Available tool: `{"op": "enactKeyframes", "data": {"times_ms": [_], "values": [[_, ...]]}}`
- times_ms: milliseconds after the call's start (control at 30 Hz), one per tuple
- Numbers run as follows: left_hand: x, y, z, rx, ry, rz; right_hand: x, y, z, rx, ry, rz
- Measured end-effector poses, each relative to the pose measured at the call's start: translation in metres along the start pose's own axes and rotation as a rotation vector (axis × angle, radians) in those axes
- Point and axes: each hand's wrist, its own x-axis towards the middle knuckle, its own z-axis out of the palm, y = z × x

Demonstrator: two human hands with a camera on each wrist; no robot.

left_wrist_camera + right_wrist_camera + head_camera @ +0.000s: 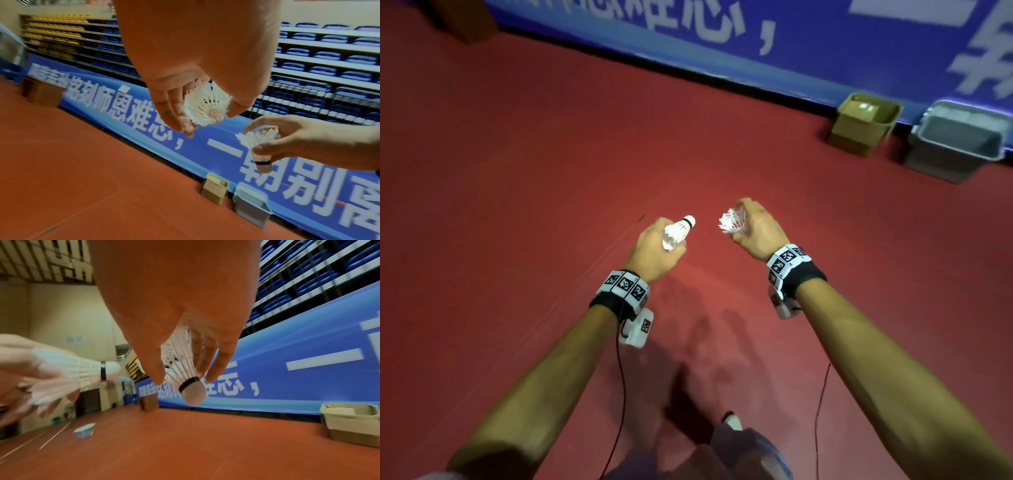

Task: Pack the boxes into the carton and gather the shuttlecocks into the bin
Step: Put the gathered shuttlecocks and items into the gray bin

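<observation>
Both hands grasping: left hand (654,248) shuttlecock (678,231), right hand (756,228) second shuttlecock (731,221) | bin (959,140) ahead-right at banner's foot, beside carton (859,126) | right hand nearer.

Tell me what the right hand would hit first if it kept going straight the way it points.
Probably nothing close: the right hand, holding a shuttlecock, points over bare red floor toward the blue banner; depth is unclear.

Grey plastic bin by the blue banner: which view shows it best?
Head view: the grey plastic bin shows its whole rim and open inside beside the cardboard carton. The left wrist view shows it smaller and blurred; the right wrist view misses it.
</observation>
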Motion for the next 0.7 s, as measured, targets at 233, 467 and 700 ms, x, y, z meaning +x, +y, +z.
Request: {"op": "enactKeyframes", "data": {"times_ms": [233, 467, 700], "values": [[0.1, 0.167, 0.085, -0.104, -0.092, 0.33, 0.009, 0.097, -0.159, 0.088, 0.295, 0.115], [0.213, 0.298, 0.177, -0.272, -0.058, 0.59, 0.059, 0.202, -0.248, 0.325, 0.676, 0.299], [0.372, 0.419, 0.275, -0.37, -0.146, 0.639, 0.148, 0.327, -0.363, 0.384, 0.839, 0.378]]}}
